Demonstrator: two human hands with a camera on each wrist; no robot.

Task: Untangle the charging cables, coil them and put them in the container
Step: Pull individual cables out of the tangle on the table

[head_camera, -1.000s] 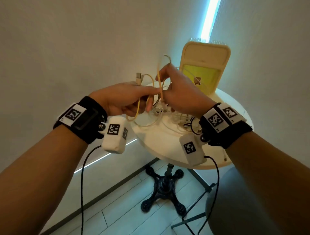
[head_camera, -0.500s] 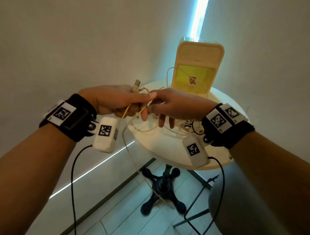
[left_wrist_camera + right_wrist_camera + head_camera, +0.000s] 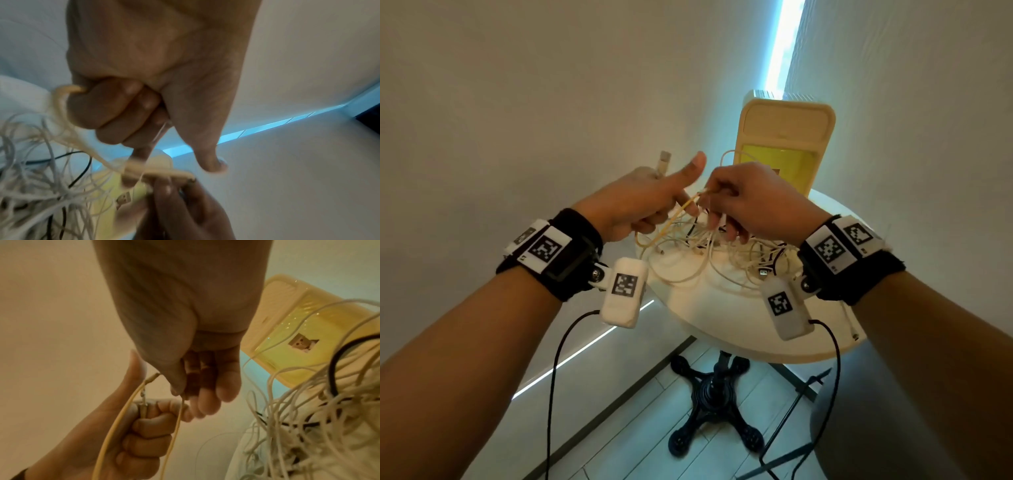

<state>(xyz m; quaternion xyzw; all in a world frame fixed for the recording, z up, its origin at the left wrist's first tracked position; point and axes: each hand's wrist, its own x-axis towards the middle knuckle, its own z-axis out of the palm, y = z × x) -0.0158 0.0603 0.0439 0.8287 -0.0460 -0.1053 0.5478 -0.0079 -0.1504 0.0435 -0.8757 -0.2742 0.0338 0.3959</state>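
Note:
A tangle of white and black charging cables [image 3: 726, 253] lies on the round white table [image 3: 726, 322]. My left hand [image 3: 643, 202] is curled round a yellow cable [image 3: 671, 222], thumb stuck up, and a plug end [image 3: 663, 162] pokes out above the fist. My right hand [image 3: 743, 202] pinches the same yellow cable [image 3: 121, 418] close to the left fist, near its small connector [image 3: 153, 378]. The yellow container [image 3: 784, 144] stands open behind the hands, lid raised. The left wrist view is blurred; the left hand [image 3: 131, 113] grips the cable [image 3: 61, 104] there.
The table stands in a corner between two pale walls on a black pedestal base [image 3: 714, 411]. Black sensor leads [image 3: 554, 377] hang from both wrists. A grey rounded seat [image 3: 893, 445] sits at lower right beside a thin black frame.
Both hands rose from the table. The left thumb lifted off the cable and now points up. The right hand's pinch moved along the yellow cable, which now loops lower between the hands.

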